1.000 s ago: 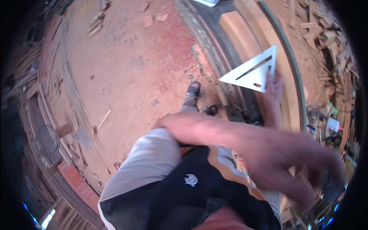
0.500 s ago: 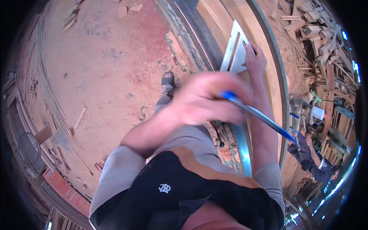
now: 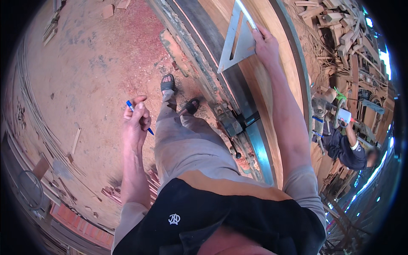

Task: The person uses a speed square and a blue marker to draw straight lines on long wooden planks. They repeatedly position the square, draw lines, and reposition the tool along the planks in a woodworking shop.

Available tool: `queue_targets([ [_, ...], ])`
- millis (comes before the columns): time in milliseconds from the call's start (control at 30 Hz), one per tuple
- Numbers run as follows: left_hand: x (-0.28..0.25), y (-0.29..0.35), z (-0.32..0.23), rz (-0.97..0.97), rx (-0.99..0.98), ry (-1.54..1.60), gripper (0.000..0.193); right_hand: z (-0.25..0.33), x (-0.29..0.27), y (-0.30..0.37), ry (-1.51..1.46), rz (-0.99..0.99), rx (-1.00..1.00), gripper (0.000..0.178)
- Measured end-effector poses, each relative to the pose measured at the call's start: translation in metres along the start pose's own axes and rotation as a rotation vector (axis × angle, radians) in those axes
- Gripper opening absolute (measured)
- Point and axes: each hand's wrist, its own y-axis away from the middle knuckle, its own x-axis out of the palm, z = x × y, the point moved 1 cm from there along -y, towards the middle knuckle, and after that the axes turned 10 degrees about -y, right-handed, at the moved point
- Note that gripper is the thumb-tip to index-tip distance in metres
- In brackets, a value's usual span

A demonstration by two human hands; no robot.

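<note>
My left hand (image 3: 137,115) is closed around a blue pen (image 3: 129,105), held out over the floor to the left of my legs; the pen's ends stick out on either side of my fingers. My right hand (image 3: 267,46) grips the edge of a metal triangular speed square (image 3: 243,44) with long slots cut through it. The square is over a long wooden plank (image 3: 265,95) and the dark metal bed beside it; whether it rests flat or is slightly lifted I cannot tell.
A long machine bed (image 3: 199,32) with a rough metal side runs past my right leg. Beyond it, a co-worker (image 3: 346,148) is beside a machine at the right. Scrap wood (image 3: 335,25) is piled at the far right. Thin strips (image 3: 32,106) lie on the floor at left.
My left hand has swung left, away from the plank, with the pen still in it. The square has turned and sits farther left in view, still in my right hand.
</note>
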Motion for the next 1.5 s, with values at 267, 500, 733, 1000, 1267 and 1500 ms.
queue_targets([
  [267, 0.016, -0.017, -0.017, 0.001, -0.071, -0.238, 0.022, 0.011, 0.018, -0.013, -0.073, -0.032, -0.098, 0.034],
  [500, 0.02, -0.027, -0.032, -0.037, -0.002, -0.219, 0.032, 0.0, 0.017, -0.016, -0.037, -0.027, -0.102, 0.042],
  [733, 0.048, -0.037, -0.057, -0.129, 0.08, -0.225, 0.051, 0.001, 0.019, -0.014, -0.072, -0.025, -0.075, 0.041],
  [1000, 0.116, -0.09, -0.112, 0.041, 0.362, -0.726, 0.053, 0.006, 0.018, -0.01, -0.15, 0.015, -0.018, 0.035],
  [1267, 0.256, -0.191, -0.136, 0.117, 0.918, -0.998, 0.041, 0.009, 0.019, -0.009, 0.039, -0.04, -0.097, 0.042],
  [1500, 0.295, -0.213, -0.147, 0.228, 0.99, -1.009, 0.03, 0.015, 0.016, -0.007, 0.066, -0.02, -0.113, 0.044],
])
